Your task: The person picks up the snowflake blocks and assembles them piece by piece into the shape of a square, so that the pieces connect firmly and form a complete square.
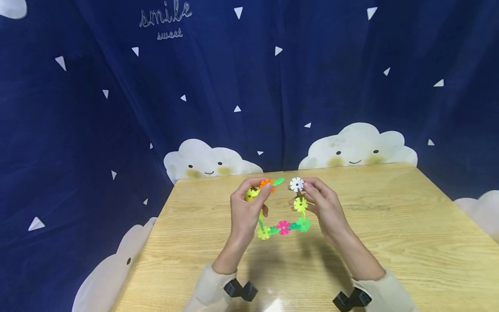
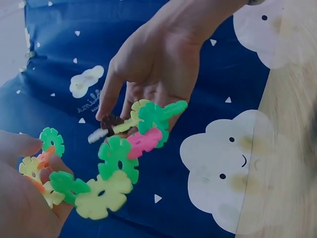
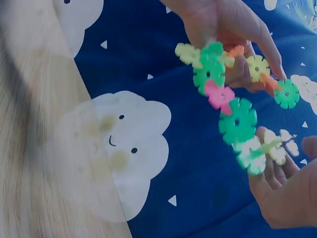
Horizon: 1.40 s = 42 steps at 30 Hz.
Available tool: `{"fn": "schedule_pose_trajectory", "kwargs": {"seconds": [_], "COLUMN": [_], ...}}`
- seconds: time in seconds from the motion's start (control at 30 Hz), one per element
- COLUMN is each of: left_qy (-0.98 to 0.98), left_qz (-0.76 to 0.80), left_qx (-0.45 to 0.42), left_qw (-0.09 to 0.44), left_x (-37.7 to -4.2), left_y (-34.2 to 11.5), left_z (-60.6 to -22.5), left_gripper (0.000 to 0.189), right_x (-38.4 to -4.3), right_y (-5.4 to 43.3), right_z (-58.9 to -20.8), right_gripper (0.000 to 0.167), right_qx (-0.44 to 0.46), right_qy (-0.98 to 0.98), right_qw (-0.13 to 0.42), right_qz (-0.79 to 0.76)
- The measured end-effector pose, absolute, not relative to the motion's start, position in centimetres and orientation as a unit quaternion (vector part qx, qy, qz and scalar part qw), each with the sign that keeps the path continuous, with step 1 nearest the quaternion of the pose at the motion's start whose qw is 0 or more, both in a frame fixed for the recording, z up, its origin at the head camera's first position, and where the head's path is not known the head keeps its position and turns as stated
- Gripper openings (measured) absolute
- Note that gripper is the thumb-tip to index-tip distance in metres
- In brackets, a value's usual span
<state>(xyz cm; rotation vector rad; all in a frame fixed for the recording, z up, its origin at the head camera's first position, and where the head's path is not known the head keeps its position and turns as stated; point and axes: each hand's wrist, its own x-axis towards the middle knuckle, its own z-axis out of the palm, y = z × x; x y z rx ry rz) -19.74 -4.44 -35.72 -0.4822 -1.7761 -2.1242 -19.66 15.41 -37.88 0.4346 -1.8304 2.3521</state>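
Note:
A chain of notched plastic snowflake discs hangs in a U between both hands, above the table. My left hand (image 1: 245, 212) pinches an orange disc (image 1: 267, 186) near one end, its thumb on the front. A green disc (image 1: 279, 181) sticks out past it as that end. At the other end, my right hand (image 1: 329, 210) grips a white disc (image 1: 297, 184), joined through a dark brown disc (image 2: 111, 122) to a yellow disc (image 1: 300, 204). The sagging middle has a pink disc (image 1: 283, 227) between green ones. The two ends stand apart, facing each other.
Below the hands lies a light wooden table (image 1: 390, 225). A dark blue curtain (image 1: 218, 69) with white triangles and smiling clouds (image 1: 358, 145) hangs behind and beside it. Both sleeves carry black wrist devices (image 1: 241, 289).

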Motion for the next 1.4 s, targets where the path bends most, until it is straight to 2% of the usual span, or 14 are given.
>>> {"fn": "schedule_pose_trajectory", "kwargs": {"seconds": [0.2, 0.5, 0.93, 1.27, 1.4], "left_qy": [-0.657, -0.685, -0.700, -0.690, -0.684], "left_qz": [-0.704, -0.671, -0.662, -0.678, -0.684], "left_qx": [-0.198, -0.206, -0.202, -0.194, -0.192], "left_qw": [0.183, 0.194, 0.172, 0.164, 0.166], "left_x": [-19.6, -19.6, -19.3, -19.1, -18.9], "left_y": [-4.3, -3.9, -3.4, -2.6, -2.4], "left_z": [-36.0, -36.5, -36.9, -37.4, -37.4], "left_gripper": [0.018, 0.018, 0.018, 0.016, 0.016], "right_x": [-19.4, -19.2, -18.8, -18.4, -18.2], "right_y": [15.4, 15.1, 15.1, 14.5, 14.1], "right_z": [-37.8, -37.7, -37.6, -37.6, -37.5], "right_gripper": [0.022, 0.018, 0.019, 0.023, 0.023], "right_qx": [0.109, 0.134, 0.142, 0.128, 0.112], "right_qy": [-0.616, -0.590, -0.633, -0.664, -0.675], "right_qw": [0.101, 0.142, 0.156, 0.226, 0.237], "right_qz": [0.774, 0.784, 0.745, 0.702, 0.690]}}
